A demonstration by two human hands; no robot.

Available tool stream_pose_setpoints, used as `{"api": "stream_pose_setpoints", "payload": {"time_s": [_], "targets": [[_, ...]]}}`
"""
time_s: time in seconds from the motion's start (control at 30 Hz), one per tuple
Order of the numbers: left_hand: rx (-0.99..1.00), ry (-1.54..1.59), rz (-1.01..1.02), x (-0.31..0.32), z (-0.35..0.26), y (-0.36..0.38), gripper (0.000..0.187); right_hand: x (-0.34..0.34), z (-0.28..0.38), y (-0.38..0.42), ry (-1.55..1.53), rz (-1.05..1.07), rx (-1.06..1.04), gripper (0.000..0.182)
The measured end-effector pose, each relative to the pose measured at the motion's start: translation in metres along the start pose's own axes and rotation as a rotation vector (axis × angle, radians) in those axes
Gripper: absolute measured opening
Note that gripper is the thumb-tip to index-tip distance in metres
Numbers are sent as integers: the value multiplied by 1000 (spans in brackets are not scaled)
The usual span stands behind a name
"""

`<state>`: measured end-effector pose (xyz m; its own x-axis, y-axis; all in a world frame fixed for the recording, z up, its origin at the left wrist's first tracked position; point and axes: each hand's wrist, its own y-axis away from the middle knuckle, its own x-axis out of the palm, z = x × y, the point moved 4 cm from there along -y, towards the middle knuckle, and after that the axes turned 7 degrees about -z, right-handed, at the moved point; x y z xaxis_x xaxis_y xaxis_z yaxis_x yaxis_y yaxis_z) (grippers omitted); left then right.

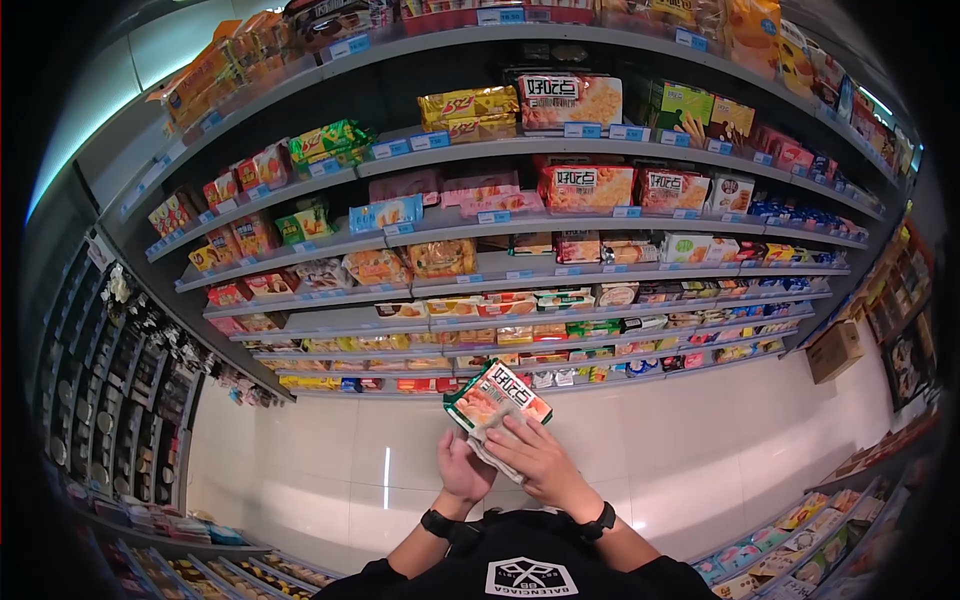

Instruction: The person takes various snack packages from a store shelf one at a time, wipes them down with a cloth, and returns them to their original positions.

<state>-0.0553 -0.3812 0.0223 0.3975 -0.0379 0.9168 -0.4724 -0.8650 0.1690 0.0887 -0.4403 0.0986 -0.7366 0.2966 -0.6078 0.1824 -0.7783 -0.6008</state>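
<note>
Snack packet: being held before the stocked shelves, left hand gripping beneath, right hand pressing flat on top. Supporting it level is keeping the contents unbroken.

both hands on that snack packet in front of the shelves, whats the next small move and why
Probably lift the snack packet toward the shelves: both the left hand and right hand already grip it at chest height, and similar packets fill the rows ahead.

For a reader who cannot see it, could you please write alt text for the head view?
Both hands, left hand and right hand, hold a green-and-orange snack packet before stocked shop shelves. A cardboard box sits on the floor at right.
</note>
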Motion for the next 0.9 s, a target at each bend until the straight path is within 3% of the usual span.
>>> {"api": "stream_pose_setpoints", "payload": {"time_s": [0.1, 0.27, 0.33, 0.37, 0.43, 0.47, 0.53, 0.6, 0.67, 0.73, 0.8, 0.87, 0.9], "targets": [[57, -194, -40, 7, -5, -3, 58, -7, -3, 3, 14, 40, 7, 68], [74, -19, -56, 19, -7, -18, 57, -20, -15, 19, -35, 61, 70, 63], [124, 6, -99, 12, -8, -25, 57, -27, -31, 36, -236, -257, 361, 52], [98, -1, -113, 10, -6, -27, 57, -23, -36, 41, -229, -259, 363, 52], [38, -9, -79, 9, -2, -30, 55, -18, -67, 64, -641, -644, 784, 41], [-15, -21, -46, 11, 2, -32, 54, -16, -73, 70, -633, -651, 784, 41], [-56, -143, -44, 4, 18, -37, 54, 0, -93, 82, -1349, -809, 1069, 44], [-96, -267, -35, 3, 33, -41, 54, 6, -102, 92, -1418, -749, 1077, 43], [-88, -756, 51, 10, 48, -44, 57, 14, -101, 95, -1743, -589, 1173, 43], [-29, -728, 89, 25, 57, -42, 61, 3, -88, 83, -1667, -624, 1128, 45], [424, -1084, 22, 40, 50, -41, 68, -18, -68, 62, -1567, -662, 956, 45], [410, -1096, 127, 33, 54, -49, 75, -23, -54, 53, -1423, -729, 874, 54], [384, -1029, 149, 43, 54, -46, 74, -23, -53, 51, -1220, -637, 821, 54]]}}
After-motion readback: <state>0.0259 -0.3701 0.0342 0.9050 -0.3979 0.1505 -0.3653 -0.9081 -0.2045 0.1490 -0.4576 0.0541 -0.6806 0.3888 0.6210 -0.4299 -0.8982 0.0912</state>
